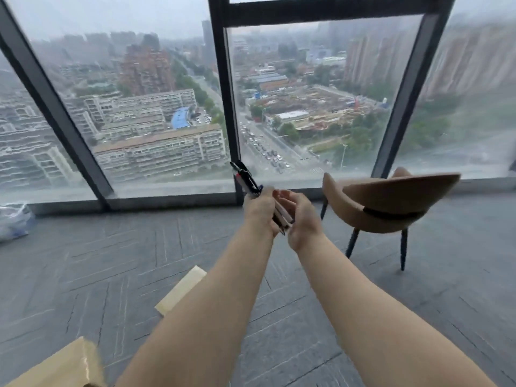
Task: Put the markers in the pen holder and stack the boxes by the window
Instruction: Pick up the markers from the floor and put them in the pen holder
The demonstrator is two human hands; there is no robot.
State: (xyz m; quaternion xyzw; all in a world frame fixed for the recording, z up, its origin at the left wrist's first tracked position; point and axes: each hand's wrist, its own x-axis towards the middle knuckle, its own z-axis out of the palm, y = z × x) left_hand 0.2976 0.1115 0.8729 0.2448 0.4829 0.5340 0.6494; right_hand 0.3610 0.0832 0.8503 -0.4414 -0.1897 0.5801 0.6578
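From the head camera, both my arms reach forward over the grey carpet floor, toward the big window. My left hand is closed around a bundle of markers; their dark ends stick up and to the left above my fist, in front of the window frame, and the lower tips come out under my hand. My right hand is just beside the bundle, its fingers loosely curled and spread, the palm turned to the markers; I cannot tell if it touches them.

To the right a tan chair with dark legs stands near the window sill. The floor between the chair and my arms is free. At lower left, one cardboard box lies flat by my left forearm, and the corner of another box shows at the bottom edge. A plastic bag lies at the far left, against the sill.
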